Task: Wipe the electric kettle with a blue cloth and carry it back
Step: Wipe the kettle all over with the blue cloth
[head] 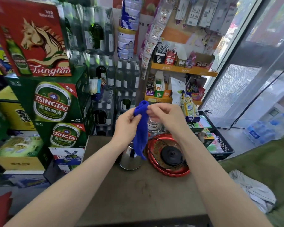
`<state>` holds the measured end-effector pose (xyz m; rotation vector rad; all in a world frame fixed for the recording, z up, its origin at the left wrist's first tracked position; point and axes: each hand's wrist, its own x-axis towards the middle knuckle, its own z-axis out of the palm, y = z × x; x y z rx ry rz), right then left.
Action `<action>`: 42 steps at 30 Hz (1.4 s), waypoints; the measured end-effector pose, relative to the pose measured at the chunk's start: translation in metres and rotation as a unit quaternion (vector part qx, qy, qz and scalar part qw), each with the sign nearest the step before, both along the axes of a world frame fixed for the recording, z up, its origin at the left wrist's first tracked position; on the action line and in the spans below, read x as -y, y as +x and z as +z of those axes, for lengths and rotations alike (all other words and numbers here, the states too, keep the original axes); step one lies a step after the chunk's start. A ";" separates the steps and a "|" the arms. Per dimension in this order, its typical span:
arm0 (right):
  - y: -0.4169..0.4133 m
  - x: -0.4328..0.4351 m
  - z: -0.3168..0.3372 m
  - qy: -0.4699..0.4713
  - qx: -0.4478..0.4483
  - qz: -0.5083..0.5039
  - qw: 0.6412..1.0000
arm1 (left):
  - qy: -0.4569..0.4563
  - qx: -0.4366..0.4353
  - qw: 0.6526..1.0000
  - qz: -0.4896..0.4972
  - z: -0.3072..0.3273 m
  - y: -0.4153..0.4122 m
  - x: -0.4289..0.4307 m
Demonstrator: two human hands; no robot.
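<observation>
Blue cloth (pixel 138 136): hanging from my two grips, above the kettle (pixel 129 161);
Left grip (pixel 127 123): pinching its top;
Right grip (pixel 164 117): pinching it too

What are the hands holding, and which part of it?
The blue cloth, by its top end: the left hand grips it, the right hand pinches the upper edge. The rest hangs free.
</observation>
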<state>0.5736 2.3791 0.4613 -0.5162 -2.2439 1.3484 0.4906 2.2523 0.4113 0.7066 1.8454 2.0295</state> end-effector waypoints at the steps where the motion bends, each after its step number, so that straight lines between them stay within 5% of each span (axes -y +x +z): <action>1: 0.004 -0.008 0.001 0.053 -0.007 -0.017 0.998 | -0.008 -0.003 1.000 -0.008 0.001 -0.003 0.001; 3: 0.009 -0.020 -0.001 0.088 0.031 0.004 0.996 | -0.015 -0.014 0.999 -0.048 0.007 -0.005 0.003; 7: 0.009 -0.024 -0.005 -0.058 0.056 0.121 0.989 | 0.032 -0.009 0.994 -0.105 0.017 -0.004 0.008; 9: 0.007 -0.023 -0.004 -0.065 0.010 0.108 0.992 | 0.038 0.034 0.992 -0.112 0.012 -0.002 0.011; 12: 0.004 -0.020 0.000 -0.051 -0.028 0.060 0.997 | -0.079 0.059 0.982 -0.162 -0.009 0.004 0.017; 15: 0.002 -0.024 -0.002 -0.153 -0.047 -0.040 0.986 | -0.096 0.077 0.983 -0.135 -0.029 0.007 0.018; 18: 0.011 -0.022 -0.022 -0.343 0.122 -0.057 0.930 | -0.054 0.148 0.980 -0.123 -0.032 0.009 0.015; 20: 0.025 -0.015 -0.048 -0.388 0.241 -0.011 0.890 | -0.056 0.185 0.975 -0.110 -0.032 0.008 0.012; 24: 0.035 -0.019 -0.078 -0.426 0.232 -0.007 0.874 | -0.116 0.230 0.963 -0.082 -0.040 0.002 0.012; 28: 0.029 -0.027 -0.083 -0.347 0.147 -0.068 0.924 | -0.107 0.253 0.959 -0.069 -0.042 0.002 0.010; 36: 0.030 -0.029 -0.080 -0.135 0.171 0.051 0.975 | -0.099 0.232 0.967 -0.035 -0.030 -0.004 0.006; 42: 0.021 -0.023 -0.067 0.093 0.185 0.008 0.978 | -0.238 0.008 0.969 -0.060 -0.031 -0.013 0.011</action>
